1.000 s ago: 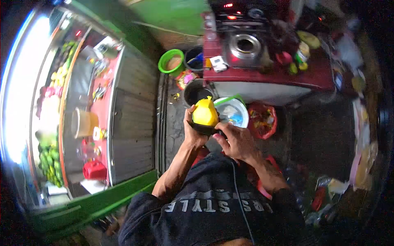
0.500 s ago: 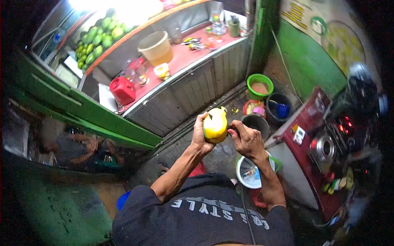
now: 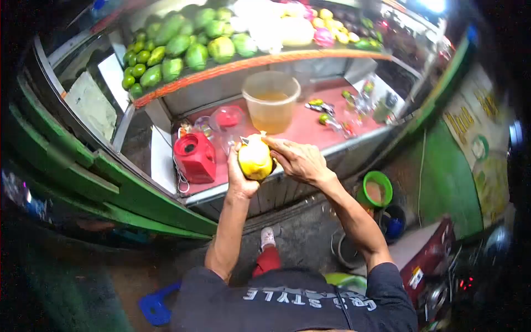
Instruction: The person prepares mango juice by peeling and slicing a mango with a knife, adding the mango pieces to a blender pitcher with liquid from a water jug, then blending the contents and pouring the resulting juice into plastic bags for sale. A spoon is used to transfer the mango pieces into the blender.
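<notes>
My left hand [image 3: 241,178] cups a bright yellow, mostly peeled mango [image 3: 255,162] from the left and below, in front of the counter. At the mango's upper right is my right hand [image 3: 298,162], its forefinger stretched along the top and its other fingers curled. It appears to grip a knife [image 3: 244,140]; only a greyish pointed tip shows beyond the fruit's upper left, and glare and fingers hide the rest.
Behind my hands, the red counter [image 3: 321,130] bears a red blender base [image 3: 194,157], a clear bucket of brownish liquid [image 3: 271,113] and small packets. Green mangoes [image 3: 196,55] fill the shelf above. A green bucket [image 3: 378,189] stands on the floor right; a blue stool [image 3: 155,307] lies lower left.
My view has swung toward the counter and come closer to it. Both hands have moved up and left in view with the mango, and my right hand is now against the fruit.
</notes>
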### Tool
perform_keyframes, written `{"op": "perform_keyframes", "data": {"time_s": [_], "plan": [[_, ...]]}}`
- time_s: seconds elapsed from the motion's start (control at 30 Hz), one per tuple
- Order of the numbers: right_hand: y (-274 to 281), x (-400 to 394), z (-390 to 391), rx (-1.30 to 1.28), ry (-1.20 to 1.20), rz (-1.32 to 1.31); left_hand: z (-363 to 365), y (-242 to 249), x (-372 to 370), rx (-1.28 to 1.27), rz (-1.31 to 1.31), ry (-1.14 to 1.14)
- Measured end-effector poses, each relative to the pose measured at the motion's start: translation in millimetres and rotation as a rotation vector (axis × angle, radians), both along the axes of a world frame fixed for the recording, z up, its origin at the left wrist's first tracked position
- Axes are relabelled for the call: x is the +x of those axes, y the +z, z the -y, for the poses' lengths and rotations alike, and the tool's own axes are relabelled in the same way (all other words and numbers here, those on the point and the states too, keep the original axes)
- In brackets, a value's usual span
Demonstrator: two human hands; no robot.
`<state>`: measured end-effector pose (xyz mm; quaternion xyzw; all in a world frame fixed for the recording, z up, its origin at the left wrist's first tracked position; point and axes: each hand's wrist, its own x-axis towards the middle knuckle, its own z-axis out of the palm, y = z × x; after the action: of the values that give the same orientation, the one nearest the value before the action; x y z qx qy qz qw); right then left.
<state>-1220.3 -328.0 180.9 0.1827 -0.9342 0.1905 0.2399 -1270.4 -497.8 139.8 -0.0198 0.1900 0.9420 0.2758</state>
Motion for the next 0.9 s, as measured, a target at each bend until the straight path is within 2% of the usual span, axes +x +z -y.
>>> {"op": "perform_keyframes", "data": {"time_s": [0.1, 0.2, 0.27, 0.4, 0.47, 0.5, 0.53, 0.6, 0.7, 0.9], "plan": [[5.9, -89.8, 24.4, 0.095, 0.016, 0.131, 29.1, -7.9, -81.5, 0.010, 0.019, 0.050], [-12.3, -159.5, 40.3, 0.084, 0.023, 0.048, 56.0, -23.2, -140.5, -0.094, 0.052, 0.138], [-8.9, -189.2, 46.9, 0.128, 0.003, 0.096, 71.7, -15.4, -151.8, -0.125, -0.010, 0.198], [-28.7, -228.4, 46.4, 0.205, -0.029, 0.103, 96.1, -28.1, -184.8, -0.168, 0.033, 0.329], [-33.8, -232.4, 50.6, 0.241, -0.035, 0.151, 103.2, -26.9, -184.2, -0.148, 0.065, 0.306], [-35.8, -230.3, 53.8, 0.117, -0.006, 0.151, 105.3, -26.6, -184.9, -0.140, 0.043, 0.283], [-32.1, -223.5, 60.4, 0.116, 0.001, 0.151, 104.5, -23.2, -187.0, -0.141, 0.043, 0.289], [-22.1, -196.2, 76.4, -0.282, 0.186, 0.213, 98.3, -14.6, -184.5, -0.068, 0.083, 0.356], [4.1, -166.2, 86.6, -0.188, 0.290, 0.391, 90.4, 12.2, -175.2, -0.034, 0.014, 0.275], [21.1, -167.8, 86.2, -0.166, 0.355, 0.304, 81.4, 20.5, -175.2, 0.001, -0.068, 0.331]]}}
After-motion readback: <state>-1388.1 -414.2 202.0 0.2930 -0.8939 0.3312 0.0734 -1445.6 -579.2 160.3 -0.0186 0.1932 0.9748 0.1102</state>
